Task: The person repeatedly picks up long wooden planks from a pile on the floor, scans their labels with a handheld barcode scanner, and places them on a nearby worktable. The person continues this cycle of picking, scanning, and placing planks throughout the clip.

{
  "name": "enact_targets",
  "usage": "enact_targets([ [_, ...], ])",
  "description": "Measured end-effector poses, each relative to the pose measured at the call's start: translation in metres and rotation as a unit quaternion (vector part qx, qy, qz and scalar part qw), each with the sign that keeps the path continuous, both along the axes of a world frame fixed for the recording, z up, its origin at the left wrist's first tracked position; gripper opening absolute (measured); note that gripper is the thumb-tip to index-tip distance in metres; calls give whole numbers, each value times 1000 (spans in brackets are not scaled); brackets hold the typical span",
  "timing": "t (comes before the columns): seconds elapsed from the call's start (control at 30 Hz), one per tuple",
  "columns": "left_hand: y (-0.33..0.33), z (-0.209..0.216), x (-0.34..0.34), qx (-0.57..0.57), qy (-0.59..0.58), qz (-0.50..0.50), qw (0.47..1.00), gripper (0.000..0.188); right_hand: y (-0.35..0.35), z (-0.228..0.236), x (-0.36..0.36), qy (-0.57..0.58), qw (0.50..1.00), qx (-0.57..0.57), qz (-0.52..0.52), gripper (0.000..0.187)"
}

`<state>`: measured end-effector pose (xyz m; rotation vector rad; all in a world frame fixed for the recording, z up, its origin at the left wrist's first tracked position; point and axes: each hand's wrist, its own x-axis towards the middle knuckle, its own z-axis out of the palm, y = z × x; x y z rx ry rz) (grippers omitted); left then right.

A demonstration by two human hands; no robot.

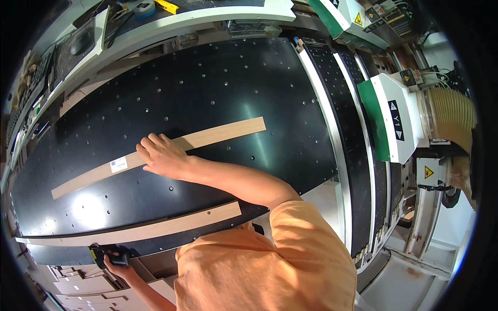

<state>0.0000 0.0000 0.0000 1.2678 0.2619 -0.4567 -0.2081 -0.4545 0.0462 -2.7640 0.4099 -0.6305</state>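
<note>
A long, narrow light-wood strip (223,136) lies slantwise over the black table, with a white printed label (118,165) stuck on its left half. My right hand (163,155) reaches across and grips this strip near its middle, fingers over the far side and thumb at the near side. A second wood strip (171,225) runs along the table's near edge and has a small dark hole near its right end. Below that strip's left part, my left hand (118,265) is closed round a black handheld device (106,257) with a yellow-green end. Its exact kind is unclear.
Small studs dot the black tabletop (197,98). White rails (324,109) and a white-and-green machine head (389,119) with a ribbed hose (448,111) stand on the right. Flat panels (85,285) are stacked at lower left. A mouse (82,41) rests on the far-left bench.
</note>
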Motion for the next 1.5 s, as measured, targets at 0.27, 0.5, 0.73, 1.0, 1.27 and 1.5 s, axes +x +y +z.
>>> enact_targets([
  [0.27,-21,11,-17,48,-10,40,998,31,-72,9,-16,30,998,-49,-27,31],
  [0.5,-22,10,-17,50,-10,47,998,33,-166,13,-31,58,993,-6,-101,32],
  [0.73,-22,9,-20,70,-35,54,995,36,-254,13,-40,64,990,-73,-101,30],
  [1.0,-9,1,-6,74,-45,33,996,29,-308,21,-65,67,984,-129,-107,13],
  [1.27,-13,3,-5,7,11,39,999,31,-336,28,-84,105,975,-123,-150,18],
  [1.5,-21,3,2,20,9,72,997,25,-387,42,-116,240,943,-70,-219,25],
])
